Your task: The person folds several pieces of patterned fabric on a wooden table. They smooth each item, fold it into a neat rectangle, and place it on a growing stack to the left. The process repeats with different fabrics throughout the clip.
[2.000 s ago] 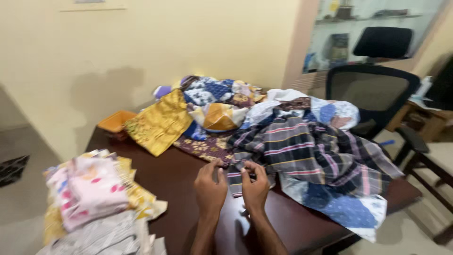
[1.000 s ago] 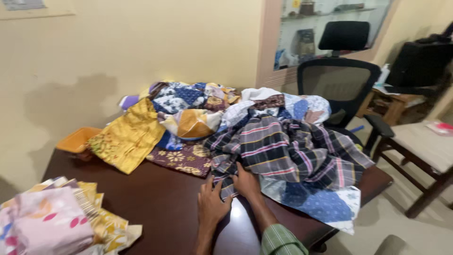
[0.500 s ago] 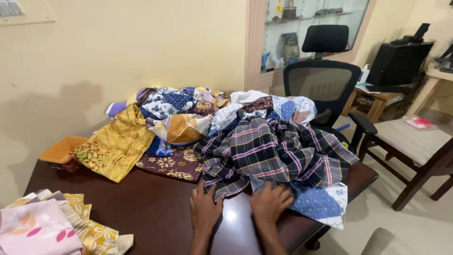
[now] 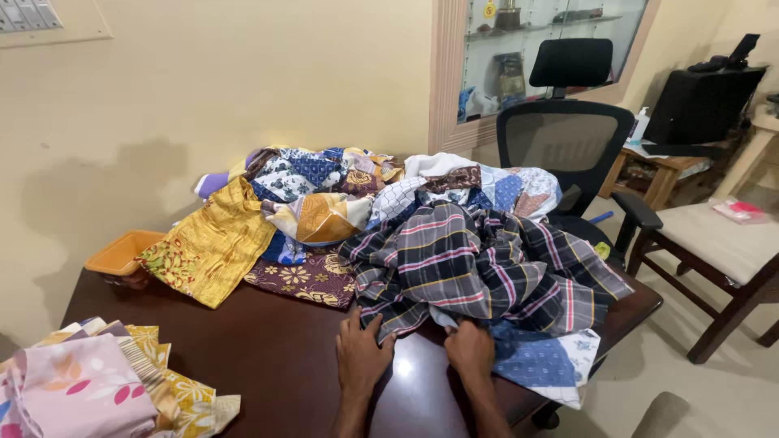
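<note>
Plaid cloth (image 4: 479, 272), dark grey with pink and white stripes, is sitting bunched at the near right of the brown table (image 4: 276, 357), spilling toward the edge over a blue patterned piece (image 4: 540, 361). I'm watching both hands work its near hem. Compared with half a second back, the right hand (image 4: 469, 350) has pulled in from flat and spread on the fabric; now its fingers are curling, pinching the hem where the plaid meets the blue piece. The left hand (image 4: 363, 353) is pretty much staying put, fingers spread, fingertips pressing the plaid's edge against the table. So I'm reading it as going from smoothing to actually getting a grip on an edge, though that's just my take.

Further out, the big heap of mixed cloth (image 4: 324, 191) is piling up behind, with a yellow floral piece (image 4: 211, 243) draping left and a maroon flowered one (image 4: 304, 280) under it. A folded stack (image 4: 89, 389) is sitting at the near left corner.

Containers: only one, an orange tray (image 4: 122, 253) at the far left by the wall. Can't tell what's in it from this angle.
</note>
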